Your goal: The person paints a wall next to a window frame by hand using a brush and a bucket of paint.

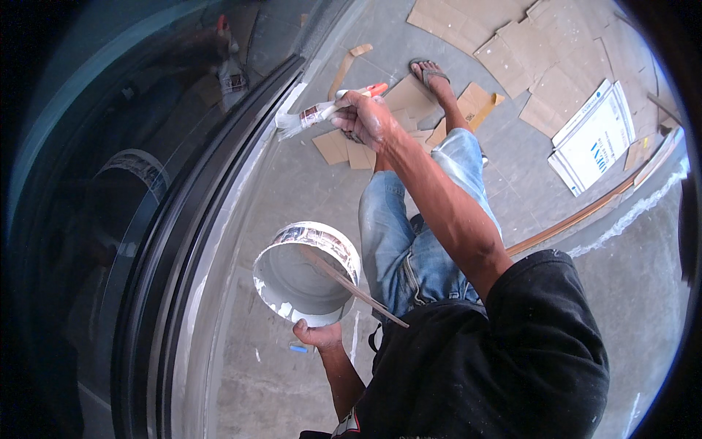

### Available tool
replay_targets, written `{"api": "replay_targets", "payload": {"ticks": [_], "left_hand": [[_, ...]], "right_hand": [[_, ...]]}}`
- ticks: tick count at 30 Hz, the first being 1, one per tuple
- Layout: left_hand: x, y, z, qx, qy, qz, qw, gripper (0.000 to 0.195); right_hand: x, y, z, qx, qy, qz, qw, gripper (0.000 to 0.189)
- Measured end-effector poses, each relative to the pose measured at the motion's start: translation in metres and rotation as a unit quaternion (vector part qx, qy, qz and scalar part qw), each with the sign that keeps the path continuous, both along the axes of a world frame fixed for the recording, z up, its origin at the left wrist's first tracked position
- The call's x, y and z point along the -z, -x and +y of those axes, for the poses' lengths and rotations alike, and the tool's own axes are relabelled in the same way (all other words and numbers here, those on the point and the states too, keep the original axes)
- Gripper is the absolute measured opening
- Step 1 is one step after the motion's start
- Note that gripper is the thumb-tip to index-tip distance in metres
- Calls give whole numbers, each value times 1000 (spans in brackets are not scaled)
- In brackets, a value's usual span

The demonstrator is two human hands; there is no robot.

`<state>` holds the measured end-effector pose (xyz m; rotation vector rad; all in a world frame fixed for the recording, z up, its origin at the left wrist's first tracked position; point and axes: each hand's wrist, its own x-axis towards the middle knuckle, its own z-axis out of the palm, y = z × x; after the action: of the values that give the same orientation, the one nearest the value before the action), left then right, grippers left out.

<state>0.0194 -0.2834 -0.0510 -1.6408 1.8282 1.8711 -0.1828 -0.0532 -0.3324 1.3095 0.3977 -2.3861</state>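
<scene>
My right hand (364, 118) grips a flat paintbrush (312, 115) by its light handle with a red end. White paint coats its bristles, which lie against the pale ledge (255, 159) beside a dark window frame (181, 230). My left hand (321, 333) holds a round plastic bucket (307, 315) at its near side, thumb by the rim. The fingers under the bucket are hidden. Tilted toward me, the bucket shows greyish-white paint inside and smears over its printed outside. A wooden stick (364, 296) leans in it, its free end reaching toward my shirt.
Dark window glass (88, 219) on the left reflects the brush and bucket. Cardboard sheets (526, 60) and a flattened printed carton (595, 137) lie on the grey floor. My sandalled foot (430, 71) stands by cardboard. A brown strip (576, 214) runs along the right.
</scene>
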Motion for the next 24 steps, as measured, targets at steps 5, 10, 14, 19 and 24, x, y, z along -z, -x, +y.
{"api": "replay_targets", "payload": {"ticks": [5, 10, 14, 19, 24], "left_hand": [[2, 2, 3, 6, 2, 7, 1000, 72], [3, 1, 1, -1, 1, 10, 1000, 72], [2, 4, 6, -18, -14, 8, 1000, 72], [0, 5, 3, -7, -8, 2, 1000, 72], [1, -9, -15, -18, -62, 21, 998, 71]], "right_hand": [[-18, -6, 9, 33, 34, 4, 999, 20], [-7, -25, 29, 40, -30, -15, 999, 29], [-9, -32, 28, -50, -150, 21, 987, 30], [-1, -34, 8, -238, -393, 185, 869, 31], [23, -10, -26, -304, -507, 277, 758, 36]]}}
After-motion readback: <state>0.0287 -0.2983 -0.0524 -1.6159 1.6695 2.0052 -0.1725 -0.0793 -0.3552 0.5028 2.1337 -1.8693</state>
